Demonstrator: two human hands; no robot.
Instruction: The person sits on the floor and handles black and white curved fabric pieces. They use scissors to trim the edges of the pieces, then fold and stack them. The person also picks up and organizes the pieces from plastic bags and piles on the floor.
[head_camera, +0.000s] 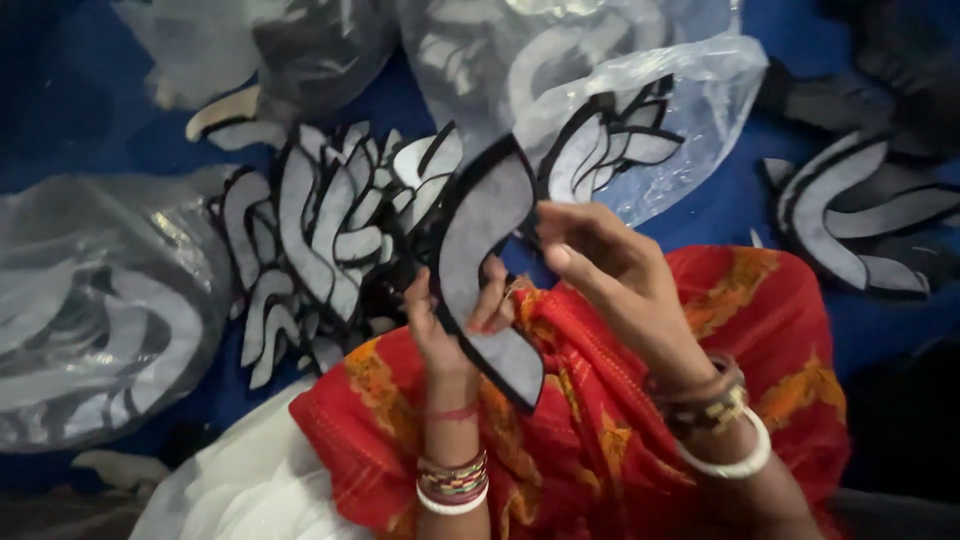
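1. Surface: a blue cloth (720, 210) covers the ground under all items. No walls or furniture are visible. The room beyond the cloth cannot be made out.
2. Lap: red fabric with orange print (590, 420) lies across the lower centre, with white fabric (240, 490) beside it at lower left.
3. Held item: one curved grey piece with a black edge (487, 270) is raised above the lap, upright and slightly tilted.
4. Left hand (445, 325): grip clenched on the lower half of the curved piece, thumb in front, fingers behind.
5. Right hand (600, 265): fingers bent, tips touching the upper right edge of the same piece; whether this grip clamps it cannot be told.
6. Loose pieces: one pile of similar pieces (320, 230) lies just left of the hands; exact count cannot be told. A second small group (860, 225) lies well apart at right.
7. Bags: at least three clear plastic bags hold more pieces: one at left (90, 310), one at upper centre (640, 130), one at top left (270, 50).
8. Wrists: each carries bangles.
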